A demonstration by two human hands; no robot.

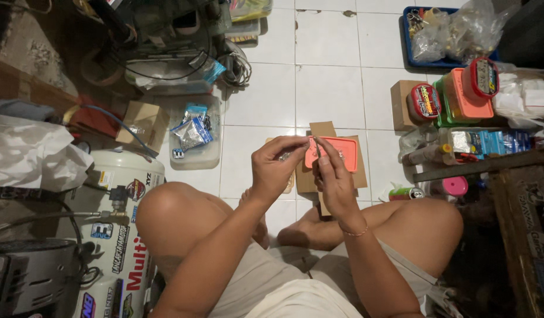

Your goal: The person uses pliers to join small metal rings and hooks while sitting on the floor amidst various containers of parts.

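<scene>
Hands, two (278,168) (335,179), pinch one small metal part (312,139).

a white cylindrical tank (116,235) covered in red, black and blue stickers is seen at lower left. small blue and silver packets (192,131) are held in a clear tub. round red-lidded labelled tins (425,100) are stacked at right beside blue packets (495,141).
</scene>
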